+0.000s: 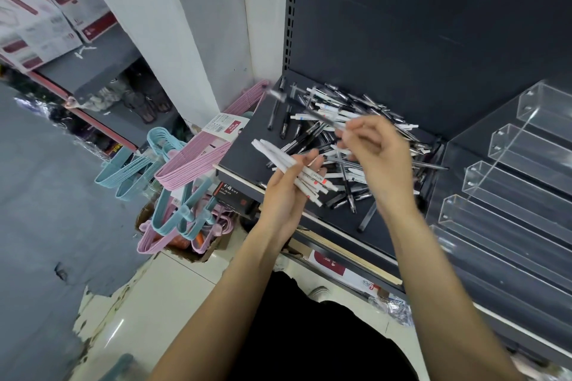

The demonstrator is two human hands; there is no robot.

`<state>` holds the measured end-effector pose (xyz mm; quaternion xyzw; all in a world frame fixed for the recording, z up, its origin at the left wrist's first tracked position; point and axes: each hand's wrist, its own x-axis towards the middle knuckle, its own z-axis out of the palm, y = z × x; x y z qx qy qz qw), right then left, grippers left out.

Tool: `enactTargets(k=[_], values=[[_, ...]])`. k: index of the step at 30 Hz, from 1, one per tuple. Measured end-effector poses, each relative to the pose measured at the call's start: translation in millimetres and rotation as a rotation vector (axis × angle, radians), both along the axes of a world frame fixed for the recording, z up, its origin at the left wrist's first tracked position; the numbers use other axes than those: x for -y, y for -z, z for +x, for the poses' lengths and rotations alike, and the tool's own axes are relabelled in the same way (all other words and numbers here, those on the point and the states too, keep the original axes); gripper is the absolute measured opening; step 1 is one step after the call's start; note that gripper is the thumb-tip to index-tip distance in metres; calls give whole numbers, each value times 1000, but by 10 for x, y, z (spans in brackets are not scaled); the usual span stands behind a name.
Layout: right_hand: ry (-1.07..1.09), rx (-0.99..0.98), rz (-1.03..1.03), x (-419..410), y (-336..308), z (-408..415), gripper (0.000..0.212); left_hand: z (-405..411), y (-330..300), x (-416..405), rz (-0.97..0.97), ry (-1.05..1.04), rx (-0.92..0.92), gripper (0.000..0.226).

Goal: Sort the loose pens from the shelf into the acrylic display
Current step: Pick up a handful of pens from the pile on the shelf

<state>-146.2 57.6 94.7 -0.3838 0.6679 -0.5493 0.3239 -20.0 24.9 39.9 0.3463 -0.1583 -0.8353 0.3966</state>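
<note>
A heap of loose black and white pens [356, 120] lies on the dark shelf [244, 145]. My left hand [284, 192] is shut on a bundle of several white pens [288, 164], held fanned over the shelf's front edge. My right hand [374, 151] hovers above the heap and pinches one dark pen [306, 108], blurred, its far end pointing up and left. The tiered acrylic display [507, 176] stands to the right on the same shelf; its clear troughs show nothing inside.
Pink and blue hangers [185, 164] hang off the shelf's left end over a cardboard box on the floor. A white pillar [185, 25] rises behind them. Boxed goods fill the far left shelves. The shelf's dark back panel stands behind the heap.
</note>
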Motion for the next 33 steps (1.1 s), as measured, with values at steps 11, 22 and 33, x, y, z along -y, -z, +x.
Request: enactTargets(k=[11, 22, 33], values=[[331, 96, 42, -488, 368, 112, 17, -337, -136, 36, 10, 240, -169, 38], [355, -412, 211, -1246, 253, -445, 10, -854, -218, -440, -142, 635, 157, 25], [277, -838, 94, -2126, -302, -2225, 6, -1846, -369, -1359, -129, 321, 29, 23]])
